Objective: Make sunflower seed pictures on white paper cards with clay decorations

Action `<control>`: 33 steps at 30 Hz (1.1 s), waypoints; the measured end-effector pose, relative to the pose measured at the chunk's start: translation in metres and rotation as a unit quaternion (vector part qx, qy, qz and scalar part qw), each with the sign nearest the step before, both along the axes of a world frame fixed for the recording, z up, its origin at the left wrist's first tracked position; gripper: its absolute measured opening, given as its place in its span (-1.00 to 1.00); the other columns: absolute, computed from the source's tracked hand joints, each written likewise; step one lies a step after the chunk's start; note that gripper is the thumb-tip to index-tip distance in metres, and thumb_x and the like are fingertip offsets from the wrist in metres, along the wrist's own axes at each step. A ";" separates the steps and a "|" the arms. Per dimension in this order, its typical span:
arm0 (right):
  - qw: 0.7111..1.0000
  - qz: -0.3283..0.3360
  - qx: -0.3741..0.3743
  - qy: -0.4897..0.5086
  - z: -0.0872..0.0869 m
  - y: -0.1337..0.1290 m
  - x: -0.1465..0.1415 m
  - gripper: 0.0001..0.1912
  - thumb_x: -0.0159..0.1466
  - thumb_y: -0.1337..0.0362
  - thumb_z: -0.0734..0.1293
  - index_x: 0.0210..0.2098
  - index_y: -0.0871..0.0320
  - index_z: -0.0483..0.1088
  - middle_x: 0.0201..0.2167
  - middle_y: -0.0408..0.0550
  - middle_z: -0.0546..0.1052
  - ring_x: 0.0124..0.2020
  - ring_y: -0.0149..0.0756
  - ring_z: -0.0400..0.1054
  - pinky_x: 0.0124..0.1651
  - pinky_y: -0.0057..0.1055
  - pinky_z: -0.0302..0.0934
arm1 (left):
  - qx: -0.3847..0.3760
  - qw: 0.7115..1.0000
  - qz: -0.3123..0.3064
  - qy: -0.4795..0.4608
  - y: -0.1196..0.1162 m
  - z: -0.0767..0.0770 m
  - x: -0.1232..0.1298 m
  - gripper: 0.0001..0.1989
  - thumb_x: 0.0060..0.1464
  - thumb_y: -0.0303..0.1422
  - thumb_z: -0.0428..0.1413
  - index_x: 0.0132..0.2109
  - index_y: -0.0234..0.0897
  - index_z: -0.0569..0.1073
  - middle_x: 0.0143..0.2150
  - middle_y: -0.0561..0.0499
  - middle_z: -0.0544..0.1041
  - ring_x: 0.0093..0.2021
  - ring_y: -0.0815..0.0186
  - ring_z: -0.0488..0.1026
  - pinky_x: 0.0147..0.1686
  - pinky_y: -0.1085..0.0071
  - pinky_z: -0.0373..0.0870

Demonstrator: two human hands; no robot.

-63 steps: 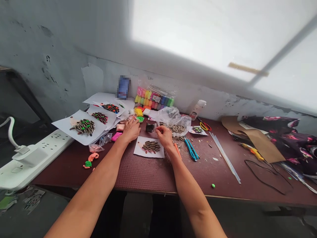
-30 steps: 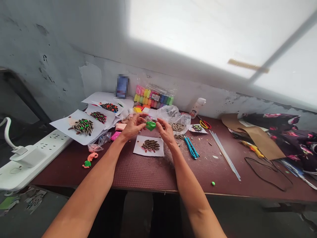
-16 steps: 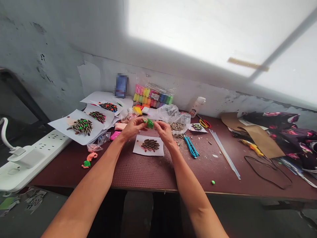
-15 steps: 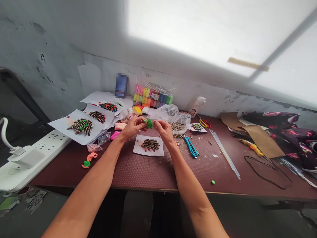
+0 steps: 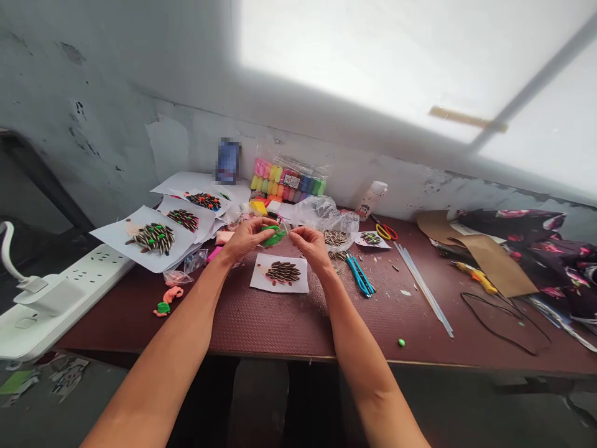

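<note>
Above the table, my left hand is closed around soft green modelling clay in a clear plastic wrapper. The fingertips of my right hand are pinched together at the wrapper's right edge; the exact grip is too small to make out. Below both hands lies a small white card with a hedgehog on it, its spines made of dark striped seeds. A small green clay ball rests near the table's front edge.
Finished hedgehog cards and a white power strip occupy the left. Behind are clay packs and a bag of seeds. Rightward lie a blue cutter, scissors, glue sticks and a yellow glue gun.
The green clay has shifted slightly left and down in my left hand and looks more spread out. My right hand has moved slightly left, and clear plastic shows between the hands.
</note>
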State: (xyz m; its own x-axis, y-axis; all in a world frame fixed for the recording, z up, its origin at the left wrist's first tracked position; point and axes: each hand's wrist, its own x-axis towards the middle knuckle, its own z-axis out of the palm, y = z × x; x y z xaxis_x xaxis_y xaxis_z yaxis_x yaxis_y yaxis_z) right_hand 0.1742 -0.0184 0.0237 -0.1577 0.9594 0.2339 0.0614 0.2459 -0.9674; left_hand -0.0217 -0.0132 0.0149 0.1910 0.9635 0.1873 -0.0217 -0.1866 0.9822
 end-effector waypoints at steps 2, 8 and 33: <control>1.000 0.014 -0.011 0.004 0.001 0.000 0.001 -0.56 0.08 -0.14 0.45 -0.45 0.16 0.51 -0.59 -0.16 0.45 -0.52 -0.42 0.26 -0.42 -0.45 0.16 | 0.006 1.000 0.014 0.002 0.000 0.002 -0.001 -0.53 -0.05 -0.08 0.29 -0.08 -0.31 0.55 -0.19 -0.04 0.59 -0.33 0.32 0.48 -0.39 0.42 0.45; 0.999 0.038 -0.023 -0.003 0.001 0.000 0.001 -0.59 0.06 -0.10 0.47 -0.42 0.16 0.53 -0.60 -0.17 0.45 -0.54 -0.43 0.28 -0.44 -0.45 0.15 | 0.036 0.999 0.002 0.004 0.001 0.002 -0.003 -0.60 -0.04 -0.11 0.28 -0.15 -0.32 0.55 -0.22 -0.03 0.59 -0.31 0.33 0.47 -0.33 0.43 0.44; 1.000 -0.009 -0.029 -0.008 -0.007 0.005 0.002 -0.65 0.03 -0.03 0.45 -0.52 0.14 0.41 -0.62 -0.22 0.40 -0.58 -0.49 0.17 -0.48 -0.49 0.09 | -0.016 0.997 -0.074 -0.025 0.001 -0.003 -0.006 -0.56 -0.05 -0.23 0.35 -0.02 -0.30 0.57 -0.20 -0.06 0.61 -0.41 0.32 0.58 -0.49 0.44 0.54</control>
